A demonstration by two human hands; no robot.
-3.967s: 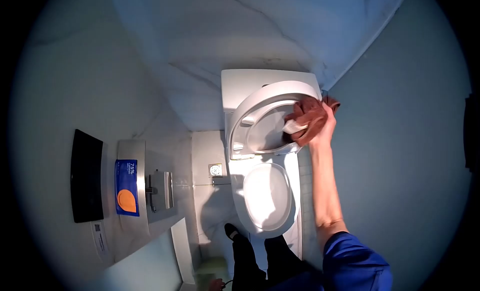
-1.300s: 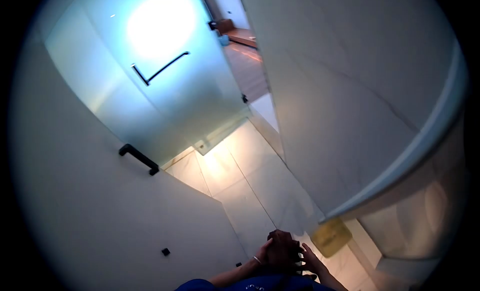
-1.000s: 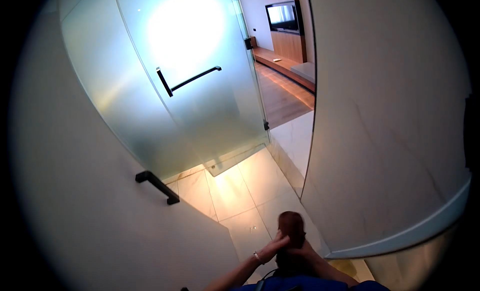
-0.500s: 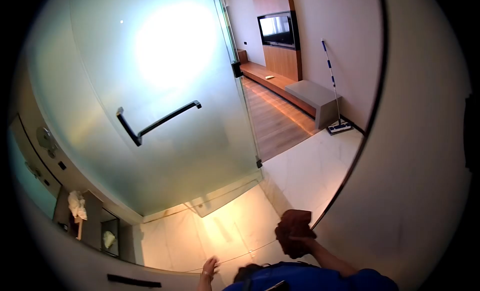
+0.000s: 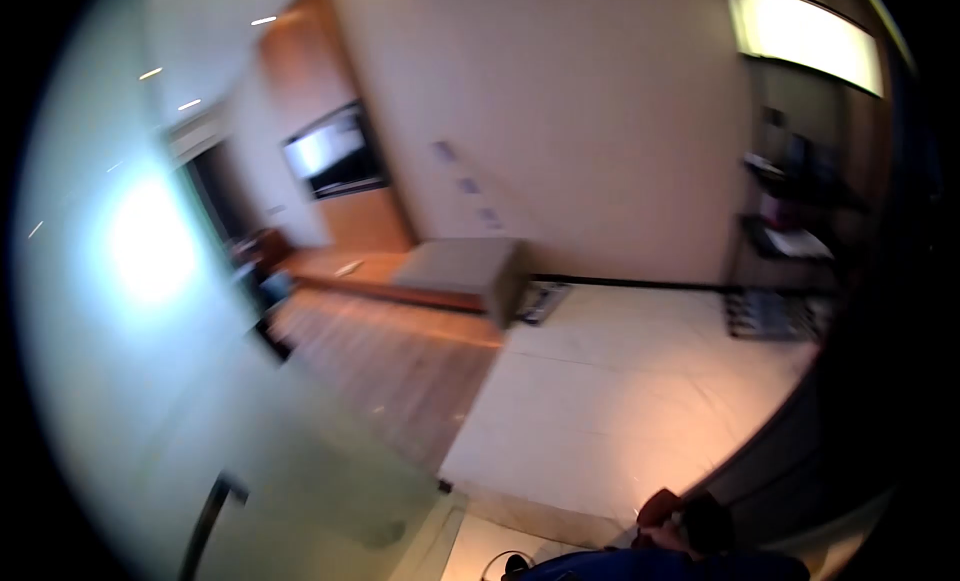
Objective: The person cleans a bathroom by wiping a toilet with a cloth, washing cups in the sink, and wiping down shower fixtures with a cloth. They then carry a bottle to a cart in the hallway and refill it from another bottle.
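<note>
Low down, cloth [image 5: 658, 505] in right grip [image 5: 668, 536].

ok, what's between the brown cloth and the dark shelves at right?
Just bare pale floor between brown cloth and dark shelves, in the slightly blurred head view.

Frosted glass panel [image 5: 330, 501] fills left side, white glare [image 5: 152, 246] on it, black handle [image 5: 207, 523] low down. Beyond, brown wood-plank floor [image 5: 390, 366] meets pale stone-look floor [image 5: 590, 381]. Plain beige wall [image 5: 590, 131] ahead, dark baseboard [image 5: 640, 280] along foot. Television [image 5: 338, 161] on wood panel [image 5: 362, 219], above low wooden ledge [image 5: 378, 265]; grey block bench [image 5: 455, 264] at ledge's near end. Dark shelving [image 5: 800, 193] at right, under brightly lit panel [image 5: 810, 39]. Small ceiling lights [image 5: 189, 105] upper left. Room somewhat blurred.
</note>
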